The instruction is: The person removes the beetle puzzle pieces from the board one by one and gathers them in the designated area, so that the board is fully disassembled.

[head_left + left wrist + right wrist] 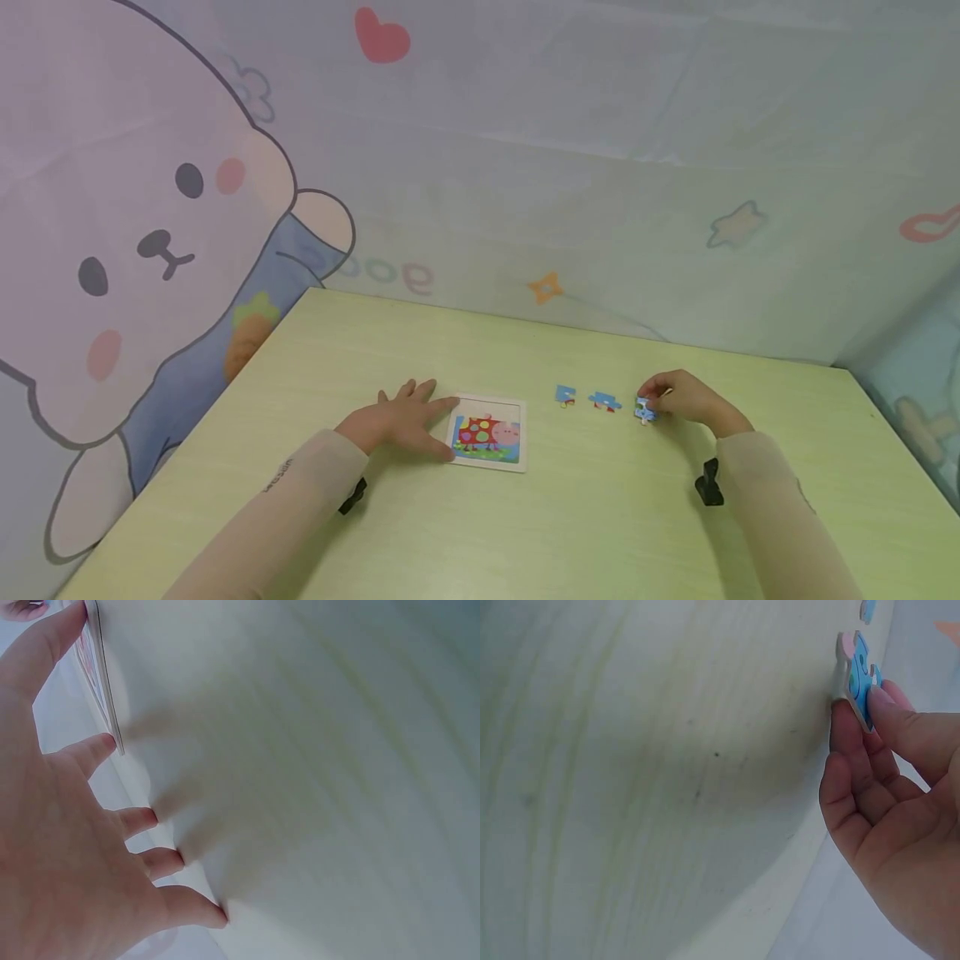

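Note:
A square puzzle board point(523, 433) with a pale frame lies on the table, showing a red spotted body, a pink round face and green grass. My left hand point(403, 421) spreads its fingers at the board's left side, with thumb and index fingertips at the frame. In the left wrist view, the other fingertips of the left hand point(82, 825) rest on the tabletop. My right hand point(907, 810) pinches a blue jigsaw piece point(859, 675) between thumb and fingers, low over the table. To its left lie two more blue jigsaw pieces, one nearer point(604, 402) and one farther point(566, 395).
The light wood-grain table point(570, 525) ends at a printed cloth backdrop point(525, 167) with a cartoon bear on the left. Black wrist mounts sit under both forearms, the right one point(708, 483) close above the tabletop.

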A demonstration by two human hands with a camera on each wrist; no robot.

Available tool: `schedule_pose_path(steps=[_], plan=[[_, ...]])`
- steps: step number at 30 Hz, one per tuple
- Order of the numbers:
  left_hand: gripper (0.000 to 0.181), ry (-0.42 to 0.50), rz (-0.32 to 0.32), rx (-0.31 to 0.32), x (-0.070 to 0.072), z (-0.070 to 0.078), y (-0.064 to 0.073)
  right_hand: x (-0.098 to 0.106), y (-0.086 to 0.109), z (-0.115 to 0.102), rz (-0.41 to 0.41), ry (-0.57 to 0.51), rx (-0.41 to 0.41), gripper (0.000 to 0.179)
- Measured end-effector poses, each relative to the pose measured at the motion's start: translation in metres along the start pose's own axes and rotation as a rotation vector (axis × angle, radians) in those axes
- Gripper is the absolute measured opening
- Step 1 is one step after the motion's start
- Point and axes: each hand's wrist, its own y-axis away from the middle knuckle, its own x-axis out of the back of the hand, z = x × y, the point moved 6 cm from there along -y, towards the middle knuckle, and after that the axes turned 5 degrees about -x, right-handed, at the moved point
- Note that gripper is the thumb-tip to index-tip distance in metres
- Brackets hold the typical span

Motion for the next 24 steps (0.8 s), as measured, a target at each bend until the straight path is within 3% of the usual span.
schedule_pose_path(steps=[15,24], plan=[[0.086,0.007,0.002,0.004,-0.003,-0.003,-0.003,-0.004,-0.004,0.011,0.013,0.051,-0.01,0.02],[0.086,0.018,-0.005,0.015,-0.003,-0.003,-0.001,-0.002,-0.004,0.005,0.023,0.053,-0.004,0.024]])
